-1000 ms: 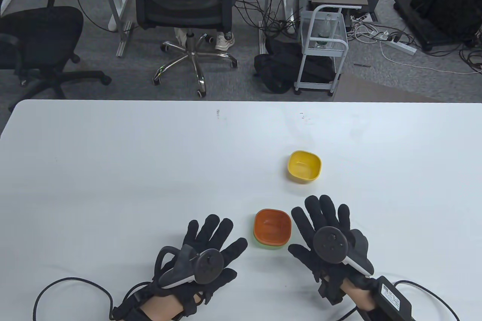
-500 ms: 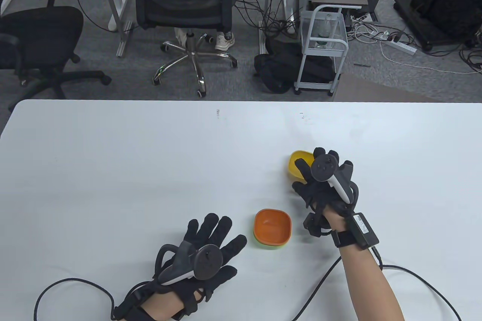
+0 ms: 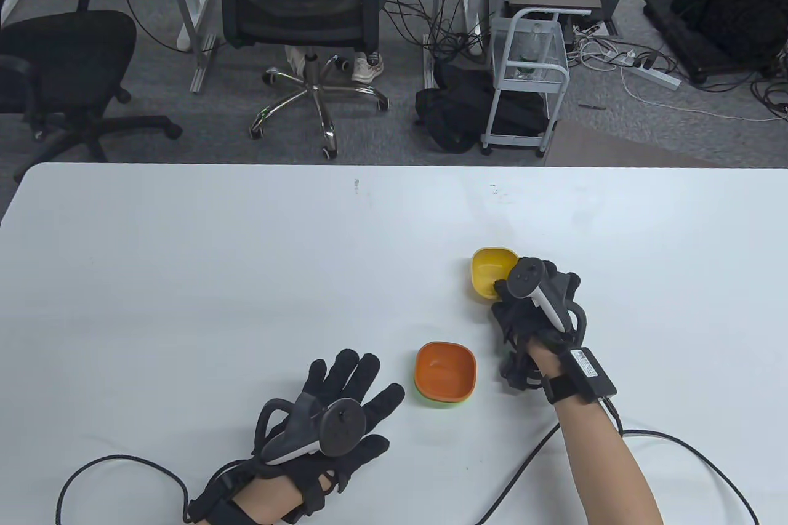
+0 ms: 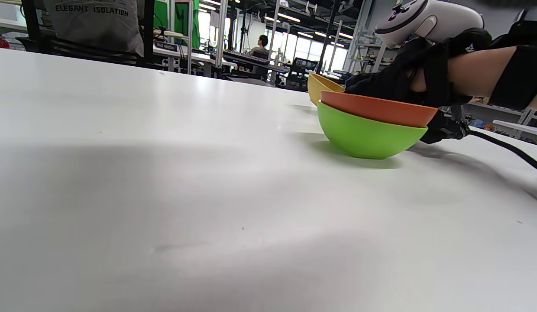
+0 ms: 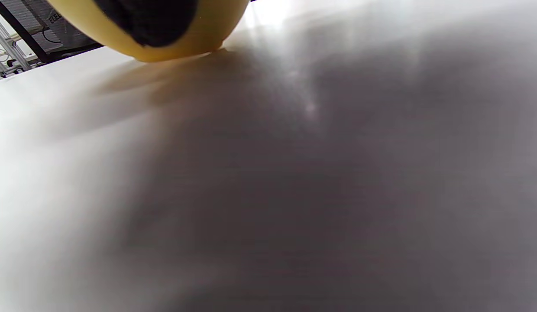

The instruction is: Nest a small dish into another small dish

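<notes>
The orange dish (image 3: 446, 370) already sits nested in the green dish (image 4: 366, 136). Right hand (image 3: 535, 303) grips the yellow dish (image 3: 489, 271) at its near rim — tilted, base touching the surface (image 3: 246, 279); carry and nesting remain. Left hand (image 3: 335, 411) lies flat, fingers spread, holding nothing.

table (image 3: 184, 254): white | on it: yellow dish (image 3: 489, 271), green dish (image 4: 363, 136), left hand (image 3: 332, 420)

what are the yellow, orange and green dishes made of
Yellow dish: probably moulded plastic, one even colour with a soft sheen. Orange dish and green dish: likely the same, with thin rims, smooth matte walls, solid colour and no glaze glare. Plastic is a guess from looks alone.
</notes>
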The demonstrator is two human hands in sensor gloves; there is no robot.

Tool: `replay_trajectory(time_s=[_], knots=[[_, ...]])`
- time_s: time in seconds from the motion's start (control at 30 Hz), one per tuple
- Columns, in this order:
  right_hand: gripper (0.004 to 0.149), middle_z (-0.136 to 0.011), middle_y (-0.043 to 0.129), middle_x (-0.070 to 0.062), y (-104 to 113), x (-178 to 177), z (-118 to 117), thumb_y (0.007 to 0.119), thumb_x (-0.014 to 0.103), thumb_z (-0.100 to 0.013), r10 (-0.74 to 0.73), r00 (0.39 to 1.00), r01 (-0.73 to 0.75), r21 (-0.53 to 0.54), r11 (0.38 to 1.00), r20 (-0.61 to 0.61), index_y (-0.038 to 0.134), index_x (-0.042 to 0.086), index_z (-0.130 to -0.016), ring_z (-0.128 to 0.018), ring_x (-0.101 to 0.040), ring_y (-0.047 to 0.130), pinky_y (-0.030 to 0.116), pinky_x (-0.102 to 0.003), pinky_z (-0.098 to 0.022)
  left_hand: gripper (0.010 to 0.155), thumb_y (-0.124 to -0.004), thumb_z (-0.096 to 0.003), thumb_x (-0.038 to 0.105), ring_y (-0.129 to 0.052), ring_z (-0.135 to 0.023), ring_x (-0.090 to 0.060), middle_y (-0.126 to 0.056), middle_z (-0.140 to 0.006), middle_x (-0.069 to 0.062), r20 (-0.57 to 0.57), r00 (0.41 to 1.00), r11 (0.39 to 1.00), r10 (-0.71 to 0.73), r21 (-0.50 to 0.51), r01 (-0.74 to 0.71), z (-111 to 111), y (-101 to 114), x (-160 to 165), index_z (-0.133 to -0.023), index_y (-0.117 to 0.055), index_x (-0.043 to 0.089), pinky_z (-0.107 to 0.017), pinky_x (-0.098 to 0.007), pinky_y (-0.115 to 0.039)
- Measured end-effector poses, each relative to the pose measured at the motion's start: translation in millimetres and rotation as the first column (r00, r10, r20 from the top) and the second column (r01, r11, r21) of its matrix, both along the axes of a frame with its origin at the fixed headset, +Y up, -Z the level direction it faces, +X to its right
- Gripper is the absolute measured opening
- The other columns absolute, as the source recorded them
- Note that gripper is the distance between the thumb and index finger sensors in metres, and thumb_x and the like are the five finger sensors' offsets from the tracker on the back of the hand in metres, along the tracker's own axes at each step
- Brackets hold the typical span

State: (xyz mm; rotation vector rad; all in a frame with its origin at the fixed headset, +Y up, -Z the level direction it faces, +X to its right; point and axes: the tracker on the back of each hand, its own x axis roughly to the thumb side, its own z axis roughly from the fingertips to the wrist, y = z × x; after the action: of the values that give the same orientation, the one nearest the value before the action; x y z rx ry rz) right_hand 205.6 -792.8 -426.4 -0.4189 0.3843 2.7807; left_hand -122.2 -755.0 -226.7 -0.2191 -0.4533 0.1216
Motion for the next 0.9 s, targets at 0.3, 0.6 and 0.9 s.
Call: replay_trajectory(time_s=[0.3,0.6,0.9], knots=[[0.040,-0.110,0.019,0.021,4,1,0,0.079,0.039,-0.036,0.137,0.989,-0.143,0.113,0.983,0.057,0.076,0.049,-0.075,-0.110,-0.021,0.002,-0.017,-0.053,-0.070,0.070,-0.059,-0.0342,0.071,0.001,-0.113,-0.015,0.000,-0.113,0.024,-0.029,1.000,1.000,-0.010,0.002,0.010,-5,0,-2,-0.089,-0.015,0.073,-0.080,-0.052,-0.011],[0.039,-0.111,0.026,0.018,18,7,9,0.078,0.036,-0.037,0.049,0.998,-0.059,0.242,0.969,0.045,0.076,0.047,-0.075,-0.111,-0.022,0.009,-0.014,-0.054,-0.072,0.072,-0.058,-0.0332,0.073,0.000,-0.113,-0.015,0.000,-0.113,0.023,-0.028,1.000,1.000,-0.009,0.003,0.009,-4,0,0,-0.089,-0.013,0.072,-0.080,-0.052,-0.010],[0.042,-0.111,0.024,0.016,43,2,24,0.069,0.038,-0.038,0.003,0.999,0.008,0.320,0.947,-0.033,0.074,0.039,-0.080,-0.110,-0.026,0.007,-0.012,-0.057,-0.071,0.072,-0.058,-0.0333,0.073,0.000,-0.113,-0.015,0.000,-0.113,0.023,-0.037,0.999,1.000,0.002,0.003,-0.002,-6,2,-3,-0.089,-0.013,0.072,-0.080,-0.052,-0.011]])
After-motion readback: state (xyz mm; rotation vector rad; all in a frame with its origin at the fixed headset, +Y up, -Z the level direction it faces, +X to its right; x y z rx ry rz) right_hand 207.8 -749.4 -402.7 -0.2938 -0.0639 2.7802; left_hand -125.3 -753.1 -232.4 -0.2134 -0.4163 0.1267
